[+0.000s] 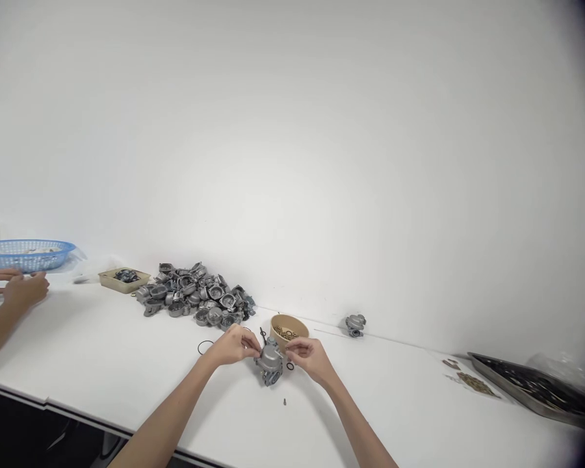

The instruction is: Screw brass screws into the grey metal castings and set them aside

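Observation:
My left hand (233,346) and my right hand (311,357) both grip a small grey metal carburettor body (269,364) just above the white table (127,370). The fingers of each hand are pinched on its sides, the left from the left, the right from the right. A thin black rubber ring (262,335) sticks up by the part's top. Another black ring (205,348) lies flat on the table left of my left hand. A tiny dark screw (285,402) lies in front of the part.
A brown bowl of small brass rings (288,329) stands just behind my hands. A heap of grey metal castings (195,296) and a beige tray (123,279) lie further left. Another person's hands (14,287) work by a blue basket (25,253). A metal tray (536,388) sits far right.

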`<state>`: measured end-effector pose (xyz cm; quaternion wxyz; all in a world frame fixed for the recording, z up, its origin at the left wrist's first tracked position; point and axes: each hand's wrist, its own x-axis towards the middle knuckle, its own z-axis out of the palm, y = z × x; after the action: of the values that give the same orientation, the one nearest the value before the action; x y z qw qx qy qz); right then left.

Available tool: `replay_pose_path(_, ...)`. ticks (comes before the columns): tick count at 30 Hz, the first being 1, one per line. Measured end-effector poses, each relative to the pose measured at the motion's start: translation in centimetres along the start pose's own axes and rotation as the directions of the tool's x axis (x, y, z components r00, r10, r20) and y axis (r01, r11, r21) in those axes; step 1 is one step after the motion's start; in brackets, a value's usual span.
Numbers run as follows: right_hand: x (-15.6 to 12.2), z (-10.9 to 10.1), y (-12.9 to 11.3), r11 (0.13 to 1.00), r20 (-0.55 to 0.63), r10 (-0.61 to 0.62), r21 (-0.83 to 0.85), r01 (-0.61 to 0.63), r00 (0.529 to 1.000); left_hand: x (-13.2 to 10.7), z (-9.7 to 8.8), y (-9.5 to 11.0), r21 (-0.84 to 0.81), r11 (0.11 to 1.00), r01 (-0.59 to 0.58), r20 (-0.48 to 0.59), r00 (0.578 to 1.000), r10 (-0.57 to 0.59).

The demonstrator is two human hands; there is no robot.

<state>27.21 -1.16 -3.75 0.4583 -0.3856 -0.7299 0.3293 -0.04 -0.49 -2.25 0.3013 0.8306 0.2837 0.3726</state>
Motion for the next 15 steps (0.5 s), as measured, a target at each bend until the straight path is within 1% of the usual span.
replay_pose_path(6, 0.1, 1.3, 0.4, 0.998, -0.001, -0.027, -0.054, 0.027, 1.0, 0.0, 0.1, 0.0, 0.025, 1.0, 0.004, -0.001, 1.0, -0.004)
replay_pose_path(10, 0.0, 1.4, 0.6, 0.999, 0.007, -0.02, -0.05, 0.02, 1.0, 0.0, 0.0, 0.1, -0.004, 1.0, 0.011, 0.019, 1.0, -0.011)
replay_pose_path(15, -0.2, 1.3, 0.5, 1.0, 0.015, 0.016, 0.001, -0.016, 1.0, 0.1, 0.1, -0.2, -0.03, 0.998, 0.06, 0.023, 0.998, -0.06)
